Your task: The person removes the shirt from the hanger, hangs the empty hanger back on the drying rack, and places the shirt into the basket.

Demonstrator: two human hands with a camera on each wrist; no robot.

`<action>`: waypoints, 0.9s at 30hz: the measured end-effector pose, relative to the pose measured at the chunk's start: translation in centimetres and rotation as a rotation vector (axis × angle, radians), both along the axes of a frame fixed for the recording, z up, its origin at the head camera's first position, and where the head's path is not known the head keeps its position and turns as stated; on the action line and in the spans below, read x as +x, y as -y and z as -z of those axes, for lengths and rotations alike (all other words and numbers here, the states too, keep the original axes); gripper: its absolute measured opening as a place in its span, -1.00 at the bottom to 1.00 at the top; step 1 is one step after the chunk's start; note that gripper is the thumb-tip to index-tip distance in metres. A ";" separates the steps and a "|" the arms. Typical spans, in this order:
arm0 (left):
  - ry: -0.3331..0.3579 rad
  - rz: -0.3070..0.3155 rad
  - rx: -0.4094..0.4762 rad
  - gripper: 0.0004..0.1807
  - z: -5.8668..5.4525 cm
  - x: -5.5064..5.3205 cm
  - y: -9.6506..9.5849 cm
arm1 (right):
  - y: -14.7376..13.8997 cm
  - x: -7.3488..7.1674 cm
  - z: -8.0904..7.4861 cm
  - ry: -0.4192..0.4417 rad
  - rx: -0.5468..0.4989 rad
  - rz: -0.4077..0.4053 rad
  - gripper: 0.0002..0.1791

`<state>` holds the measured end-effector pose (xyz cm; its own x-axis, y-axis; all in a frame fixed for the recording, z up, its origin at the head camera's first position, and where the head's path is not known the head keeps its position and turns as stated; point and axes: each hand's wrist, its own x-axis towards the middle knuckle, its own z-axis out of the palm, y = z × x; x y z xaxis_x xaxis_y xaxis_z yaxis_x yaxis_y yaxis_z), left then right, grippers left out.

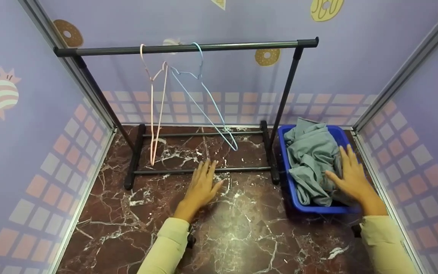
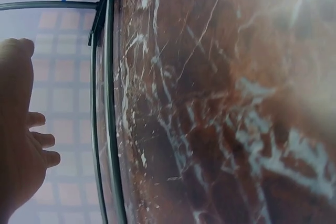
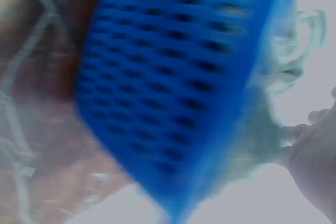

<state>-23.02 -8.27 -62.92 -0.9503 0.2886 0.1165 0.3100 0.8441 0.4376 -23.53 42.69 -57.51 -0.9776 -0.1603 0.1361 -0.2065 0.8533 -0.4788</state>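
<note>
My left hand (image 1: 202,186) is held over the marbled surface near the rack's lower front bar, fingers extended and nothing in it. In the left wrist view that hand (image 2: 21,140) appears at the left edge, apart from the bars. My right hand (image 1: 350,177), fingers spread, is over the right side of a blue basket (image 1: 293,196). A crumpled grey-green cloth (image 1: 312,152) fills the basket; whether the fingertips touch it I cannot tell. The right wrist view is blurred, with the perforated basket wall (image 3: 157,66) beside the right hand (image 3: 315,156).
A black garment rack (image 1: 234,47) stands at the back. A pink hanger (image 1: 152,114) and a light blue hanger (image 1: 211,99) hang from its top rail. Patterned walls (image 1: 21,160) enclose the marbled surface (image 1: 242,232) on the left, back and right.
</note>
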 end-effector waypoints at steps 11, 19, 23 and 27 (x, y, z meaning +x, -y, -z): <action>-0.045 0.014 -0.080 -0.09 0.1 -0.2 1.2 | 4.9 -5.3 -3.9 -0.110 0.194 -0.112 0.08; -0.016 0.018 -0.059 -0.08 0.4 0.0 1.2 | 5.7 -9.2 -2.9 0.124 0.260 -0.115 0.01; -0.010 0.013 -0.058 -0.09 0.6 0.1 1.2 | 5.7 -9.4 -1.5 0.224 0.284 -0.160 0.00; -0.024 0.013 -0.075 -0.10 0.9 0.2 1.4 | 5.9 -9.0 0.2 0.267 0.284 -0.173 0.02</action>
<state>-22.82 -9.67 -63.86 -0.9435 0.3100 0.1167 0.3311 0.8699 0.3656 -32.56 36.79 -57.68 -0.9280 -0.3197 -0.1912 -0.2591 0.9227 -0.2854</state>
